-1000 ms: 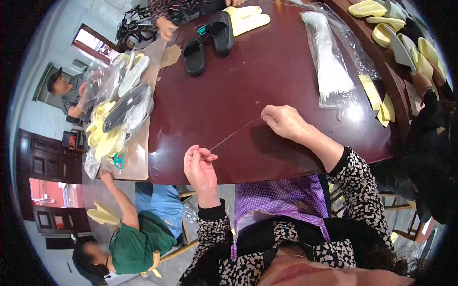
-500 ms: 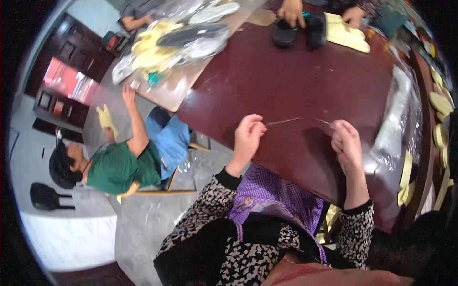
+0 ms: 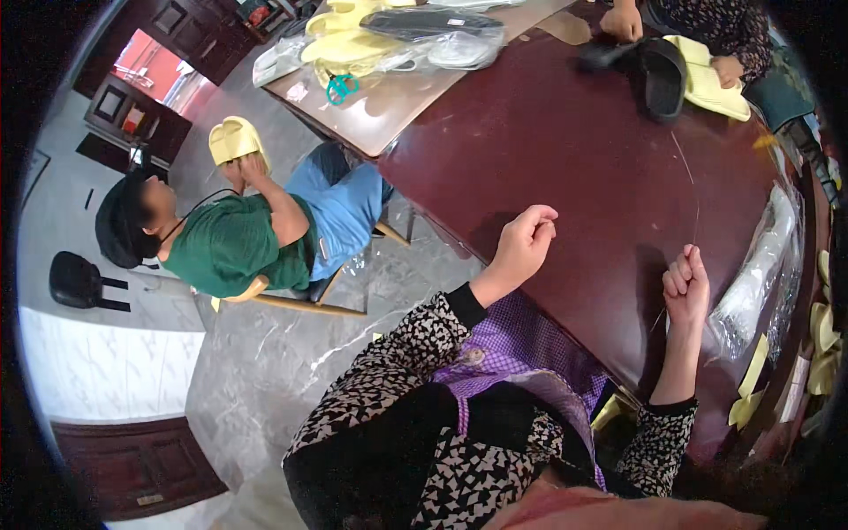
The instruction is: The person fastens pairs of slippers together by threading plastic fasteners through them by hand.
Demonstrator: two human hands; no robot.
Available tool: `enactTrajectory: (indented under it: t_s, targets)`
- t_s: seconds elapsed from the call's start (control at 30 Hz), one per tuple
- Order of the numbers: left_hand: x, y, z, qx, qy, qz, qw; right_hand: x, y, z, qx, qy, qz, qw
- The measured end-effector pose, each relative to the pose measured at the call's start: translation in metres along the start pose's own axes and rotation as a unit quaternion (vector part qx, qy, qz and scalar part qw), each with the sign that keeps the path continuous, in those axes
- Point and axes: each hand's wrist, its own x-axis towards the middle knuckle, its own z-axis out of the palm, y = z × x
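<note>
My left hand hovers over the near edge of the dark red table, thumb and fingers pressed together. Whatever it may pinch is too small to make out. Farther right, my right hand is closed in a pinch on a thin thread. From its fingertips the thread rises away across the table, bending left at its far end near a black slipper. Another faint length shows below that hand, beside the wrist.
Across the dark red table, a person's hands are by black slippers and a yellow slipper. Bagged slippers lie on a lighter table. A clear plastic bag lies right. A seated person holds a yellow slipper.
My hands no longer stretch the thread level between them; it now runs from my right hand up the table. The seated person has lifted a yellow slipper with both hands. The whole view has shifted.
</note>
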Motion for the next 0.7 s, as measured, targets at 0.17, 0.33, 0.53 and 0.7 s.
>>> enactTrajectory:
  t_s: [0.17, 0.33, 0.53, 0.7]
  targets:
    - [-0.002, 0.000, -0.005, 0.004, -0.001, 0.017, 1.000, 0.007, 0.007, -0.008, 0.035, -0.021, 0.004, 0.999]
    - [0.000, 0.002, -0.006, 0.021, -0.011, 0.013, 1.000, 0.006, 0.000, -0.003, 0.063, -0.030, -0.043, 0.997]
    - [-0.002, 0.003, 0.000, -0.001, -0.008, 0.000, 1.000, 0.003, -0.006, -0.006, 0.098, -0.005, -0.065, 0.993]
    - [-0.004, -0.003, -0.003, 0.012, -0.010, -0.020, 1.000, 0.000, -0.002, 0.002, 0.101, 0.017, -0.051, 0.993]
